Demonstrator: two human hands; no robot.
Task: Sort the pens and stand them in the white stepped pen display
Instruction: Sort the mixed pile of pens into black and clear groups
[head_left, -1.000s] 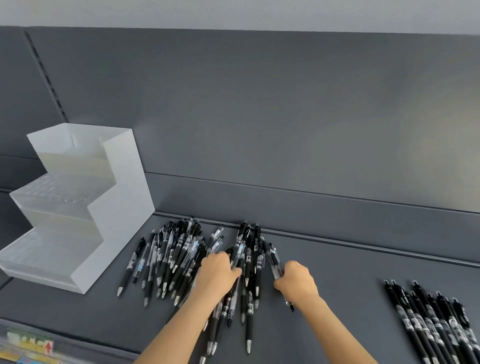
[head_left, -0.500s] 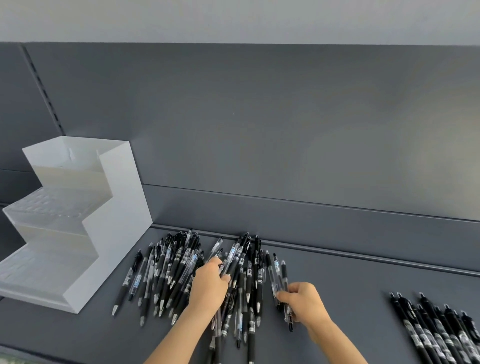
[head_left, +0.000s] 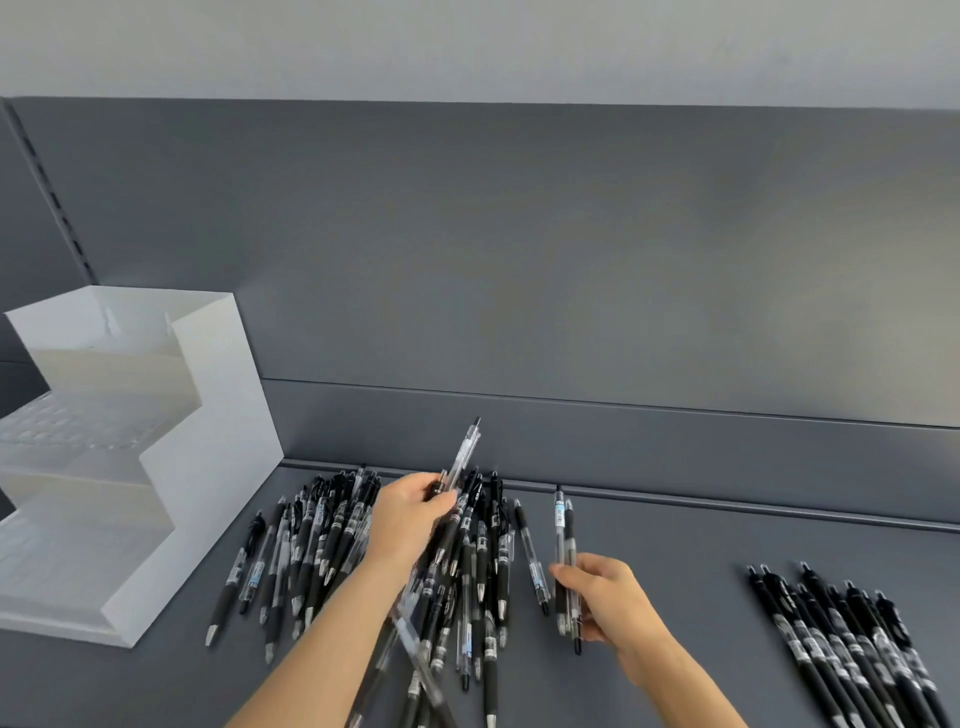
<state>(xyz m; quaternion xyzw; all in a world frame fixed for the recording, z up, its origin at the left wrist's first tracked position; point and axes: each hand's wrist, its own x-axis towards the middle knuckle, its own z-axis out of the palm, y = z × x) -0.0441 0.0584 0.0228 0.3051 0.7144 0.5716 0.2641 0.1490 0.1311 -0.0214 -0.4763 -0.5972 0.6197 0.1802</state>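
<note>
The white stepped pen display was seen empty well left of the fingers, and tbh the pile of pens under the left hand could've been scattered by the forearm across it, or a slim barrel let slip from those light pinches. Counted: one display; dozens piled, too tangled to total; roughly ten black pens right of the right hand; a pair of pens gripped in its curled fingers; one clear pen pinched in the left.
</note>
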